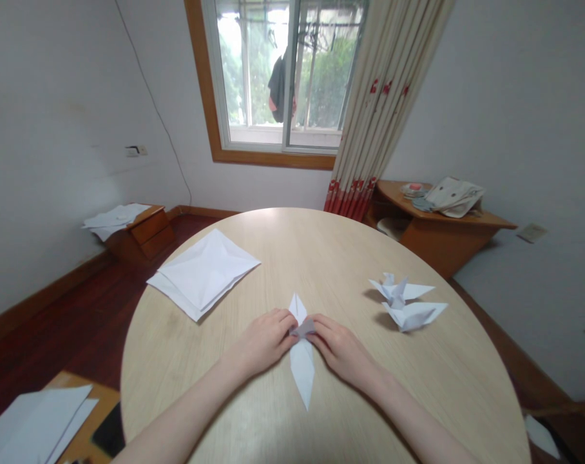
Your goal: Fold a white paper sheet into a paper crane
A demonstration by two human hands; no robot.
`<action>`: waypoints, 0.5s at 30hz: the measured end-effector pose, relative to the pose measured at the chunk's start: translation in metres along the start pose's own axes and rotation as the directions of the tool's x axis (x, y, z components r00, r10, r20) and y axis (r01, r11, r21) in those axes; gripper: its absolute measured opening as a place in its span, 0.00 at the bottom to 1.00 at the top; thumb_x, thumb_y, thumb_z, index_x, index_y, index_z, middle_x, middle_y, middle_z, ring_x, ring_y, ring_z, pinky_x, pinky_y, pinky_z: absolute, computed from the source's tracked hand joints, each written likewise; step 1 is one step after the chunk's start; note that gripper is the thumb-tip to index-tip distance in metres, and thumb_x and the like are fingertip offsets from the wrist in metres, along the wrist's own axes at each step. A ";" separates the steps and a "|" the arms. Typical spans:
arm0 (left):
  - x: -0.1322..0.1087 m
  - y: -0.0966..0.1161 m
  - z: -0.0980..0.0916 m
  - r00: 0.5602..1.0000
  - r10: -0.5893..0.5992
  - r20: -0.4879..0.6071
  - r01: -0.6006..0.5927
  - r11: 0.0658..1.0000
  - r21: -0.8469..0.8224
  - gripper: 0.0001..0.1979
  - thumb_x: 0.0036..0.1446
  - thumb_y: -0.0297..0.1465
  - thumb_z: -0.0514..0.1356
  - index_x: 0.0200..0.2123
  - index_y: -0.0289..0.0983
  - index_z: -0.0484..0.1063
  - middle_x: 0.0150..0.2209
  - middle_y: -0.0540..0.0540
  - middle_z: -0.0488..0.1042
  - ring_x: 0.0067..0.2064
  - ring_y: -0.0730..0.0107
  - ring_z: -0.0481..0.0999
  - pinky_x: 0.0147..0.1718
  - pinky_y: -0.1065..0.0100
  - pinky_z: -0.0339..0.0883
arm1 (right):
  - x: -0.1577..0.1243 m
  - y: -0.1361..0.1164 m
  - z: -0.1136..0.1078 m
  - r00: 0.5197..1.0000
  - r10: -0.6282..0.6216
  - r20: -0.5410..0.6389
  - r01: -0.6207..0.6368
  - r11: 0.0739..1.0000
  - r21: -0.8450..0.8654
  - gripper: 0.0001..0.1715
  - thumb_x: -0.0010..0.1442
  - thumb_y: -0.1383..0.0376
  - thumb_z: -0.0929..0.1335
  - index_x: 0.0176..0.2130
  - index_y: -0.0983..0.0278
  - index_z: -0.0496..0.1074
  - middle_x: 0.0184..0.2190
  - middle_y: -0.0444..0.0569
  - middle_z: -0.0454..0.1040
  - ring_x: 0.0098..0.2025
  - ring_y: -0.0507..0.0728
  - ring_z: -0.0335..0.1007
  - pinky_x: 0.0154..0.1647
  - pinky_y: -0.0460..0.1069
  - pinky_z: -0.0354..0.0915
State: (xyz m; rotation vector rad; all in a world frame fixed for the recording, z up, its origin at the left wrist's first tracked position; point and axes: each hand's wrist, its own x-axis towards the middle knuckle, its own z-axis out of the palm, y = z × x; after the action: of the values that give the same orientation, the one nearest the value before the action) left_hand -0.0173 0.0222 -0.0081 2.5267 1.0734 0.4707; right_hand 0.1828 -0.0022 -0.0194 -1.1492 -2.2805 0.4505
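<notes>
A partly folded white origami paper (302,367) lies at the middle of the round table, its long pointed end toward me and a split tip pointing away. My left hand (272,335) pinches its left side near the middle. On the opposite side, my right hand (338,345) grips a raised flap between thumb and fingers. Both hands are closed on the paper, and the fingertips hide part of the folds. To the right stand folded paper cranes (413,316), close together with wings spread.
A stack of white paper sheets (208,270) lies on the round table (350,419) at the left. More paper (36,425) rests on a low surface at lower left. A wooden corner desk (437,232) holds a cloth bag (454,196). A curtain (379,116) hangs by the window.
</notes>
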 end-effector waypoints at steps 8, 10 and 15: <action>0.001 0.003 0.000 0.995 -0.094 -0.011 0.094 0.996 0.002 0.03 0.63 0.31 0.58 0.37 0.38 0.66 0.38 0.47 0.72 0.41 0.63 0.72 0.39 0.66 0.64 | 0.002 0.002 0.006 0.998 0.030 -0.058 -0.026 0.997 0.068 0.09 0.65 0.70 0.59 0.40 0.62 0.67 0.38 0.50 0.72 0.41 0.57 0.70 0.42 0.52 0.68; 0.002 0.003 0.003 0.993 -0.114 -0.025 0.114 0.993 -0.009 0.03 0.63 0.31 0.57 0.38 0.38 0.66 0.38 0.48 0.72 0.41 0.63 0.73 0.38 0.66 0.64 | 0.003 0.003 0.008 0.996 0.046 -0.072 -0.041 0.997 0.062 0.08 0.65 0.71 0.60 0.38 0.62 0.66 0.37 0.50 0.71 0.40 0.57 0.69 0.41 0.51 0.68; 0.002 0.003 0.007 0.986 -0.157 -0.057 0.154 0.986 -0.057 0.03 0.62 0.29 0.57 0.40 0.39 0.64 0.38 0.48 0.71 0.40 0.64 0.73 0.38 0.66 0.65 | 0.004 0.006 0.014 0.992 0.075 -0.104 -0.066 0.994 0.084 0.07 0.63 0.72 0.61 0.35 0.61 0.64 0.35 0.49 0.69 0.38 0.56 0.68 0.39 0.51 0.67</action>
State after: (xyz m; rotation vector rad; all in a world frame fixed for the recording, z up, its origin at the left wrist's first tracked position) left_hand -0.0112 0.0206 -0.0121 2.3738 1.2532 0.5285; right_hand 0.1767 0.0038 -0.0322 -1.1880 -2.1166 0.4914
